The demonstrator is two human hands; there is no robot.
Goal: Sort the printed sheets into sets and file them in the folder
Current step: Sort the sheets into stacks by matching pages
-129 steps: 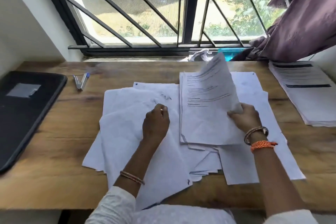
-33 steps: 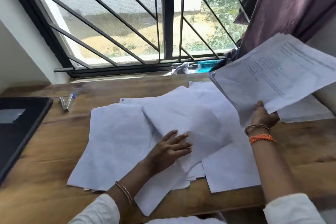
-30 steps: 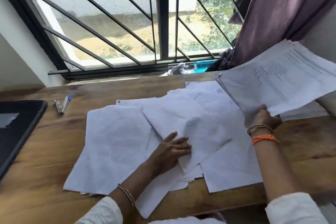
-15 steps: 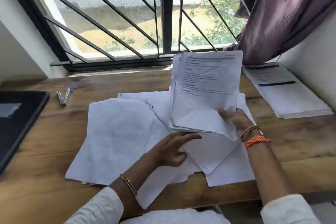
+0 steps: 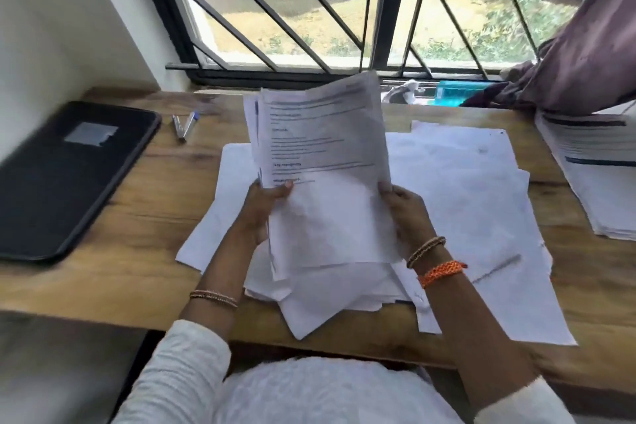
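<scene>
Both hands grip a thin sheaf of printed sheets (image 5: pixel 320 162) upright above the wooden desk (image 5: pixel 144 217): left hand (image 5: pixel 261 210) curled around its left edge, right hand (image 5: pixel 407 213) closed on the right edge. Loose white papers (image 5: pixel 464 203) lie beneath; a flat black folder (image 5: pixel 65 179) rests far left.

Our 2 hands are raised in front of us, both forearms reaching forward out of white sleeves. Our left hand (image 5: pixel 263 213) is closed on the left edge of a bundle of printed sheets (image 5: pixel 323 175), thumb lying across the front page. Our right hand (image 5: pixel 407 213) is clamped on the right edge, thumb on the front and fingers behind. We wear thin bangles on the left wrist, and bangles plus an orange thread band on the right.
</scene>
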